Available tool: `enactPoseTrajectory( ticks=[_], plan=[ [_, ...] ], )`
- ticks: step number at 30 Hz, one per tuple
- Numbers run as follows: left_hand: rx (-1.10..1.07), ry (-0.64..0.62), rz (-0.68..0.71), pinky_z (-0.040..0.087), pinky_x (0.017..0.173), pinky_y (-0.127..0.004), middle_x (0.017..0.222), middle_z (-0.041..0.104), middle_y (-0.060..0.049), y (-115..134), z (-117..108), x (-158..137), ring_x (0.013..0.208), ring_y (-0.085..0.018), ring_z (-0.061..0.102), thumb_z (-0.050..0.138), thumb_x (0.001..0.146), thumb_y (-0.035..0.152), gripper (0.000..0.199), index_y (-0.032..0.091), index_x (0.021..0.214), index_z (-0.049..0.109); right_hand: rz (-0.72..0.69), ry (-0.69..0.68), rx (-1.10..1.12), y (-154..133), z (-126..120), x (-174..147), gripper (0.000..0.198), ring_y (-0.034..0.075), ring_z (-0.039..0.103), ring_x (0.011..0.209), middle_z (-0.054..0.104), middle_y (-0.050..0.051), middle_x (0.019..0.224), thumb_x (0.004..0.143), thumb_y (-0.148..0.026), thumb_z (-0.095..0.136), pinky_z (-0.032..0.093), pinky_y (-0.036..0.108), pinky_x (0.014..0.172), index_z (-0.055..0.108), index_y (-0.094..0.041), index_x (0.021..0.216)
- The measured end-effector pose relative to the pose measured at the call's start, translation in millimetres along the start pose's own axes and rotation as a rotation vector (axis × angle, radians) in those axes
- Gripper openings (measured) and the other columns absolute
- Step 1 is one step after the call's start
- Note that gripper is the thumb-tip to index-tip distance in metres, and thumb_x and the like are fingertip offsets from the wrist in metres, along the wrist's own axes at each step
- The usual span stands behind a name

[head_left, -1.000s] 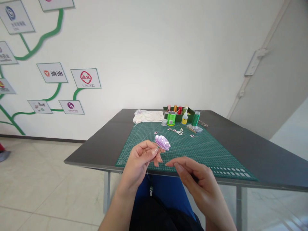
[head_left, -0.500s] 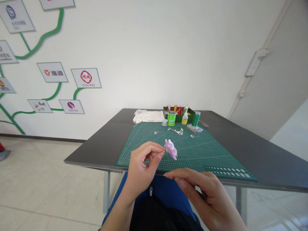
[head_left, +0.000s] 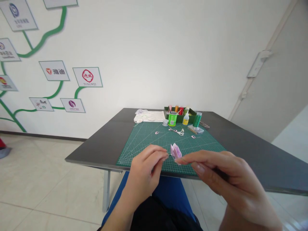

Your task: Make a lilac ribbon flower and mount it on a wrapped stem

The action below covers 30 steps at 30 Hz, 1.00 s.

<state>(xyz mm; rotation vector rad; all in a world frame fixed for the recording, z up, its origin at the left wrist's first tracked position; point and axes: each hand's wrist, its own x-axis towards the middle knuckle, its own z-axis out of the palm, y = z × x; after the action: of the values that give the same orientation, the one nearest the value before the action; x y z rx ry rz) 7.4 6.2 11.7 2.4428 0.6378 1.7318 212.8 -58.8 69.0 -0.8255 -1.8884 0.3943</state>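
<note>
In front of me, over the near part of a green cutting mat, is a small pale purple flower. My left hand pinches its thin green stem just below the petals, thumb against fingers. The petals face right. My right hand is beside the flower, its index fingertip at the lower petals, touching or overlapping them. Its thumb is close under the index finger; whatever lies between them, perhaps something very thin, is too small to make out.
Scissors and small purple-white pieces on thin stems lie on the mat. Behind stand a green can, a glue bottle, a green thread spool and a box of spools. White material lies at back left.
My right hand has risen and come to the flower from below right. The flower has shifted slightly right and turned, still held by my left hand. The view has shifted slightly.
</note>
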Motion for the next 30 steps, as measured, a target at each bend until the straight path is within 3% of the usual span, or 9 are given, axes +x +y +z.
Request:
enactPoseTrajectory(
  ticks=[6, 16, 22, 25, 30],
  plan=[
    [0.078, -0.008, 0.043, 0.054, 0.069, -0.023, 0.091, 0.074, -0.006, 3, 0, -6, 0.078, -0.015, 0.07, 0.06, 0.101, 0.0, 0.022, 0.017, 0.107, 0.073, 0.0, -0.027, 0.042, 7, -7, 25, 0.025, 0.009, 0.028, 0.045, 0.045, -0.006, 0.053, 0.105, -0.023, 0.062, 0.02, 0.025, 0.041, 0.087, -0.02, 0.106],
    [0.125, 0.006, 0.061, 0.054, 0.07, -0.024, 0.09, 0.074, -0.006, 7, -1, -6, 0.078, -0.016, 0.07, 0.06, 0.101, 0.0, 0.023, 0.018, 0.108, 0.073, 0.236, -0.115, 0.064, 42, -5, 45, 0.034, 0.009, 0.023, 0.046, 0.032, -0.009, 0.052, 0.105, -0.039, 0.062, 0.013, 0.026, 0.044, 0.084, -0.015, 0.115],
    [0.103, 0.052, 0.022, 0.055, 0.073, -0.023, 0.09, 0.074, -0.005, 6, -3, -5, 0.079, -0.015, 0.07, 0.065, 0.1, 0.001, 0.02, 0.018, 0.105, 0.073, 0.341, -0.214, 0.141, 62, 1, 27, 0.044, 0.009, 0.028, 0.05, 0.046, -0.004, 0.061, 0.104, -0.053, 0.065, 0.017, 0.023, 0.043, 0.084, -0.014, 0.107],
    [0.112, 0.079, 0.005, 0.055, 0.073, -0.022, 0.089, 0.074, -0.004, 5, -3, -5, 0.078, -0.014, 0.07, 0.065, 0.1, 0.002, 0.018, 0.018, 0.103, 0.073, 0.368, -0.319, 0.218, 70, 7, 8, 0.052, 0.008, 0.025, 0.05, 0.041, -0.006, 0.06, 0.105, -0.06, 0.062, 0.018, 0.022, 0.042, 0.084, -0.014, 0.104],
    [0.134, 0.092, -0.018, 0.055, 0.071, -0.023, 0.087, 0.075, -0.004, 3, -2, -3, 0.077, -0.015, 0.071, 0.065, 0.101, 0.003, 0.017, 0.018, 0.101, 0.073, 0.314, -0.426, 0.255, 66, 11, -22, 0.051, 0.008, 0.031, 0.049, 0.048, -0.004, 0.059, 0.111, -0.054, 0.054, 0.021, 0.022, 0.043, 0.085, -0.014, 0.113]
  ],
)
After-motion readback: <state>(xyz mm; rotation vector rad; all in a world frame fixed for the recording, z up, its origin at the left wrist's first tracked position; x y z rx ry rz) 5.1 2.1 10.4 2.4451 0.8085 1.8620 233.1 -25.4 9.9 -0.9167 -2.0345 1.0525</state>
